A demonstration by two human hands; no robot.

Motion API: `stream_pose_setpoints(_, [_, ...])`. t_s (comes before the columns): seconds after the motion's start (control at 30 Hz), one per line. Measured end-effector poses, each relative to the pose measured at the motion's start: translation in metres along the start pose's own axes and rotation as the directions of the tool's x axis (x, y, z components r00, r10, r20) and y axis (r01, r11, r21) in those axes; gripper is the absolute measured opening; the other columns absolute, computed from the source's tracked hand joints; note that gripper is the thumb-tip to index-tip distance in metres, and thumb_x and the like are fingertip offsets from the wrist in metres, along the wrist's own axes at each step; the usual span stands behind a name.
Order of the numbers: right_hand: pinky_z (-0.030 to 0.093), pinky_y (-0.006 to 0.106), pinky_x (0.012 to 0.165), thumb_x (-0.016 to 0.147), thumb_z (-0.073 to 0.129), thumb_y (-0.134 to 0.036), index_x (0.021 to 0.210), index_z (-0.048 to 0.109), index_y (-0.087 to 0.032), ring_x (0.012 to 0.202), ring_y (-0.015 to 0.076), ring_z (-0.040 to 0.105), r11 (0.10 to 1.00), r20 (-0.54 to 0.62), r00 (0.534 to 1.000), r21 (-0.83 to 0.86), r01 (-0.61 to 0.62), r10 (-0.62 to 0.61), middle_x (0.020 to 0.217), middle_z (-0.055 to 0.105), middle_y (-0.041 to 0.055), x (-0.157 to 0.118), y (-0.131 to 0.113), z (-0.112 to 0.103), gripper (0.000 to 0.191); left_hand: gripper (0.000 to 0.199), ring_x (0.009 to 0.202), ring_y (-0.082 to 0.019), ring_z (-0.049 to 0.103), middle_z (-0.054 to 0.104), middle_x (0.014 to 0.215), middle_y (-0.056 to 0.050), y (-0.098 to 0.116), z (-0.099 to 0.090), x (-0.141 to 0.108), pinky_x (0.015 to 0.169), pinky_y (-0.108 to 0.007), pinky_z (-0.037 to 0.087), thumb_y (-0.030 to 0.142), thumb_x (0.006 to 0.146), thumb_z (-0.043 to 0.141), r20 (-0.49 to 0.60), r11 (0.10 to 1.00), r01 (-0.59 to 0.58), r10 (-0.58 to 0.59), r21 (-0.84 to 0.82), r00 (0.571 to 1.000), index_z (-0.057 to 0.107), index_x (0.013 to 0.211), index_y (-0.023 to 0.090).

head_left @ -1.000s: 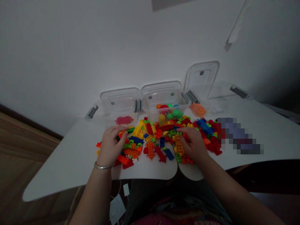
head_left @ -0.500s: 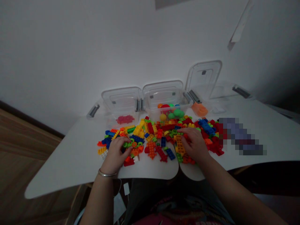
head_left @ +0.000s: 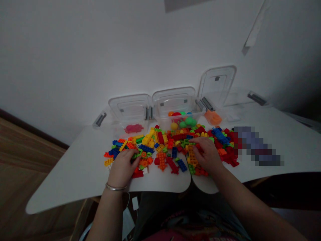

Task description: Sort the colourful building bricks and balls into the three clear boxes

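My left hand (head_left: pixel 124 166) rests over the left part of a pile of coloured building bricks. Its fingers are bent, with the thumb apart from them, beside green ring-shaped pieces and an orange brick (head_left: pixel 143 163). Whether a fingertip touches a piece is hard to make out. At the right part of the pile, my right hand (head_left: pixel 206 154) reaches in with index finger and thumb apart. A long yellow-orange brick (head_left: pixel 192 155) lies by its thumb, and green pieces (head_left: pixel 185 143) are at the index fingertip. Between my hands lie red, orange and blue bricks (head_left: pixel 182 165).
Behind the pile stand clear plastic boxes with raised lids. The middle box (head_left: pixel 160 117) holds coloured balls (head_left: pixel 188 121); the left box (head_left: pixel 117 129) holds a pink-red piece (head_left: pixel 133 128). An orange piece (head_left: pixel 213 117) is in the right box. A blurred patch (head_left: pixel 255 145) covers the table's right side.
My left hand has shifted slightly down and toward me, a little off the green pieces. My right hand stays nearly in place, and the bricks look the same.
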State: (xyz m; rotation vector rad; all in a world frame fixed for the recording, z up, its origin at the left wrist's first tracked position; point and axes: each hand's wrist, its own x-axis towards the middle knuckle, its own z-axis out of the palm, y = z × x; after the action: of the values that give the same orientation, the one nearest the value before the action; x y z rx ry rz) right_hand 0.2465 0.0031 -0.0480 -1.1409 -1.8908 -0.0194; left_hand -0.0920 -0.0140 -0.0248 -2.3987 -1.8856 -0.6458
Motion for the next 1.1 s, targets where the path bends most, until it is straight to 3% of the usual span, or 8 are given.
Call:
stream_pose_setpoints(0.27, [0.05,0.04,0.084,0.088,0.049,-0.017,0.098,0.065,-0.02,0.09,0.0226,0.065,1.0,-0.015,1.0,0.013,0.014,-0.014,0.093,0.072,0.0072,0.001,-0.001,-0.001,0.02,0.024,0.089,-0.024,0.065,0.069,0.093,-0.01,0.0,0.005,0.005,0.081,-0.037,0.054,0.037,0.092,0.055,-0.088,0.98,-0.201,0.2,-0.001,0.976,0.067,0.097,0.017])
stream_pose_setpoints(0.47, [0.05,0.04,0.084,0.088,0.049,-0.017,0.097,0.065,-0.02,0.091,0.0226,0.065,1.0,-0.009,1.0,0.021,0.004,-0.004,0.093,0.071,0.0073,0.001,-0.001,0.0,0.019,0.024,0.095,-0.022,0.065,0.07,0.1,-0.009,0.004,0.01,0.003,0.086,-0.036,0.054,0.037,0.092,0.056,-0.203,0.967,-0.239,0.217,-0.092,0.955,0.067,0.105,0.019])
stream_pose_setpoints(0.67, [0.051,0.039,0.083,0.087,0.05,-0.017,0.097,0.065,-0.02,0.089,0.0225,0.065,1.0,-0.021,1.0,0.016,0.008,-0.008,0.092,0.071,0.0072,0.002,0.0,0.0,0.019,0.02,0.092,-0.021,0.064,0.07,0.095,-0.008,0.004,0.016,0.005,0.085,-0.035,0.054,0.036,0.088,0.06,-0.325,0.971,-0.154,0.089,-0.183,0.942,0.069,0.094,0.019])
stream_pose_setpoints(0.8, [0.051,0.04,0.083,0.088,0.049,-0.017,0.097,0.065,-0.02,0.089,0.0223,0.065,1.0,-0.02,1.0,0.022,0.007,-0.006,0.092,0.071,0.0072,0.002,-0.001,-0.001,0.019,0.022,0.093,-0.021,0.063,0.069,0.096,-0.007,0.003,0.021,0.009,0.085,-0.035,0.053,0.037,0.088,0.057,-0.346,0.973,-0.078,-0.002,-0.219,0.938,0.069,0.095,0.02])
stream_pose_setpoints(1.1, [0.051,0.041,0.085,0.088,0.048,-0.018,0.097,0.064,-0.021,0.091,0.0227,0.065,0.999,0.008,1.0,0.035,-0.015,0.014,0.093,0.071,0.0068,0.002,-0.001,0.0,0.018,0.03,0.09,-0.022,0.062,0.066,0.097,-0.009,-0.001,0.028,0.014,0.084,-0.038,0.052,0.039,0.088,0.049,-0.444,0.963,0.105,-0.21,-0.249,0.871,0.067,0.099,0.017])
